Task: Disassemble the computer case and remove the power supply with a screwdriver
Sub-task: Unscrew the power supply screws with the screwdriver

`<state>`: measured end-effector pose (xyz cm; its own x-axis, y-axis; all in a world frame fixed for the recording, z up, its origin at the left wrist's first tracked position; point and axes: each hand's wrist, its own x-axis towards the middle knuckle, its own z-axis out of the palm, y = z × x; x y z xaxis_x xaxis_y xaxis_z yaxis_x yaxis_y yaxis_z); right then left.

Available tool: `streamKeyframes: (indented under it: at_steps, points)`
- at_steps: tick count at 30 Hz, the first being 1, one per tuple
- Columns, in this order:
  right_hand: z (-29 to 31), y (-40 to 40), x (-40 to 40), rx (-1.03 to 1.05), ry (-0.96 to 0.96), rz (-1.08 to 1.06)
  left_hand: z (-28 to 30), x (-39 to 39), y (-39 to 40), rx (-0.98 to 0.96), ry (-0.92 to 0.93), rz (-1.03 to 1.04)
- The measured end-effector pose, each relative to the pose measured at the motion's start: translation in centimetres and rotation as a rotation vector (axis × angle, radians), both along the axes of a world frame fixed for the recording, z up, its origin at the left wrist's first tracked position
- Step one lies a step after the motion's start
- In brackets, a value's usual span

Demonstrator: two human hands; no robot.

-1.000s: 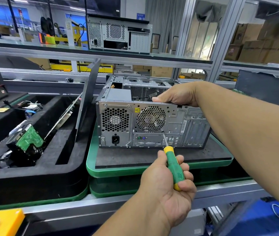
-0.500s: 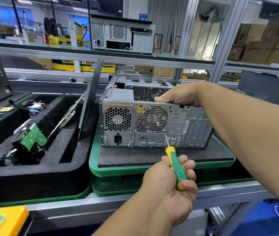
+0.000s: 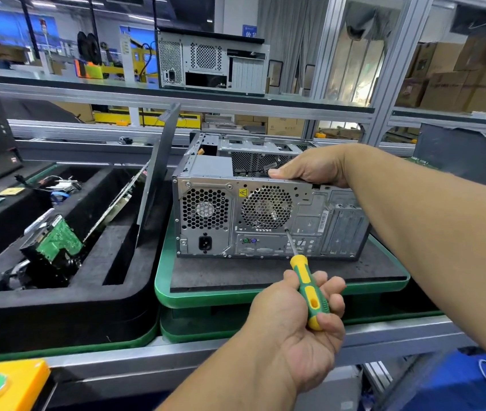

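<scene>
— Gripping what, exactly, is the left hand (image 3: 298,321)?

— It is wrapping its fingers and thumb round the screwdriver (image 3: 308,289), the one with the green and yellow handle. The shaft is pointing up and away, and the tip is touching the rear panel of the case (image 3: 310,215), just below and right of the round fan grille (image 3: 265,207).

— And the right hand (image 3: 307,170)?

— It is reaching across from the right and clasping the top rear edge of the case, thumb lying along the near rim, fingers curling over into the open top.

— Where is the case sitting?

— It is standing on a dark mat in a green tray (image 3: 164,280), rear panel facing the person, its upper side open.

— Is the power supply (image 3: 206,209) showing?

— Yes, it is sitting inside the case at the left end of the rear panel, its honeycomb vent and black socket facing out.

— Anything beside it?

— A grey panel (image 3: 158,173) is leaning tilted just left of the case, at the edge of a black foam bin (image 3: 58,307). A green board (image 3: 58,240) is lying in that bin. A yellow box with a green button (image 3: 7,387) is showing at the lower left, and another case (image 3: 212,63) is standing on the far shelf.
</scene>
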<state>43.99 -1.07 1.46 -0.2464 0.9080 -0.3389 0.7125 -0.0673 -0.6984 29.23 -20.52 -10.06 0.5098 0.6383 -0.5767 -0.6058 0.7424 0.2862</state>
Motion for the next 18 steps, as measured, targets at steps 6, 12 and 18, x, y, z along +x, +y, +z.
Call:
streamKeyframes:
  at_steps: [6, 12, 18]
  points:
    - [0.01, -0.08, -0.04, 0.081, -0.031, 0.001, 0.67, -0.25, -0.18, 0.029, -0.027, -0.065]
    - [0.03, -0.13, -0.04, 0.028, -0.024, 0.000, 0.74, -0.20, -0.03, 0.079, -0.003, -0.096]
    - [0.11, -0.27, -0.12, 0.024, -0.020, 0.000, 0.44, -0.31, 0.01, 0.037, -0.017, -0.052]
